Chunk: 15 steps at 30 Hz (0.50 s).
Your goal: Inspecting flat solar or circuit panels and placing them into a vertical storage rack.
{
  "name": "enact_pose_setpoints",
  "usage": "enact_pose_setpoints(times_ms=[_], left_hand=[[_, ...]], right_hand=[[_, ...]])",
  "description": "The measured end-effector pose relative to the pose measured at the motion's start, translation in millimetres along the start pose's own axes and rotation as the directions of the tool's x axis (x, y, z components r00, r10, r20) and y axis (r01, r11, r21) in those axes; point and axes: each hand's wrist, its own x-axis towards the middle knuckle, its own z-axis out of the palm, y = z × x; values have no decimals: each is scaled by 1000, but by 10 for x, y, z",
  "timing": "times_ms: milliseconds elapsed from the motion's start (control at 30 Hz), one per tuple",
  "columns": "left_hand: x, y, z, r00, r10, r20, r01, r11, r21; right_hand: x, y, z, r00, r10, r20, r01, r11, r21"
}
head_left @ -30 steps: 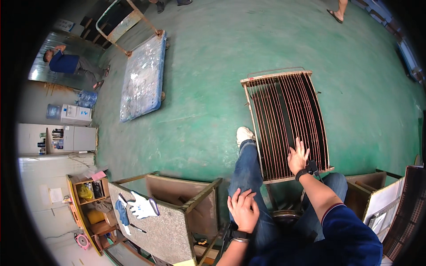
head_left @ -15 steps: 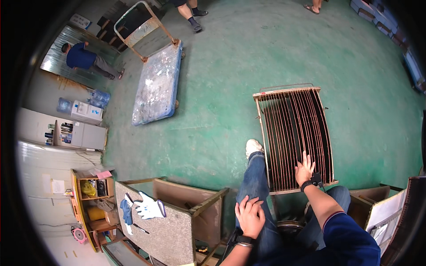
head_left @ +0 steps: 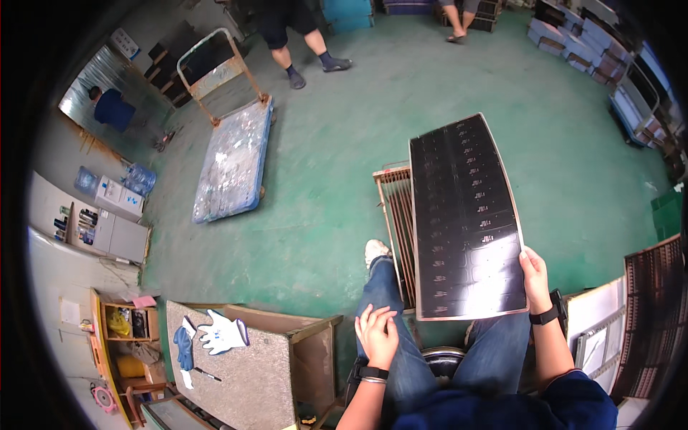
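Observation:
My right hand (head_left: 534, 276) grips the lower right edge of a glossy black panel (head_left: 459, 193), thumb on its face. The panel is a long thin rectangle with a pale border and rows of small light marks; its lower part reflects a bright glare. It is held up in front of a slotted wire rack (head_left: 393, 222) on the floor and hides most of that rack. Over my left thigh, my left hand (head_left: 378, 335) rests with fingers apart, holding nothing. Bands with small devices are on both wrists.
To the left stands a table (head_left: 265, 387) bearing white-and-blue gloves (head_left: 222, 334) and a black pen (head_left: 208, 375). A flat trolley (head_left: 233, 165) is farther off. People stand at the back, near stacked boxes (head_left: 566, 43). White and brown panels (head_left: 653, 315) lean at my right.
My right hand, which was on the rack's wires, now holds the black panel up in front of the rack. My left hand still rests over my thigh. The view has shifted slightly.

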Motion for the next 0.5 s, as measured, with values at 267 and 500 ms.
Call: enact_pose_setpoints(times_ms=[267,500], left_hand=[[-382,756,-420,904,16,426,408,-328,-852],[-483,132,-993,924,-73,376,356,-194,-914]], right_hand=[[-1014,-97,825,974,74,212,-188,785,591],[-808,-565,424,992,-120,24,82,799,596]])
